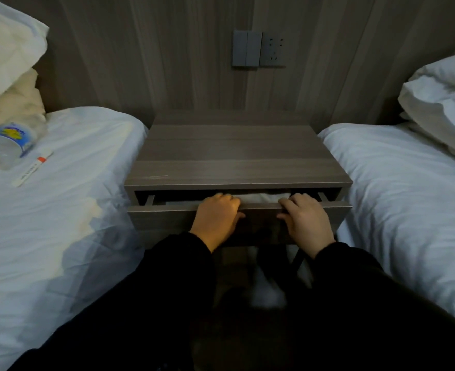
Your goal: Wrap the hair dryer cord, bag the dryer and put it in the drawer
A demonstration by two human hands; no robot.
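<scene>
The nightstand's drawer stands a small way out, showing a narrow gap at its top. Through that gap a strip of white bag shows inside; the hair dryer itself is hidden. My left hand grips the top edge of the drawer front, fingers curled over it and thumb on the face. My right hand holds the same edge further right, in the same way. Both sleeves are black.
The grey wooden nightstand sits between two white beds. On the left bed lie a plastic water bottle and a thin white stick. Pillows lie at both far corners. A switch and socket plate is on the wall.
</scene>
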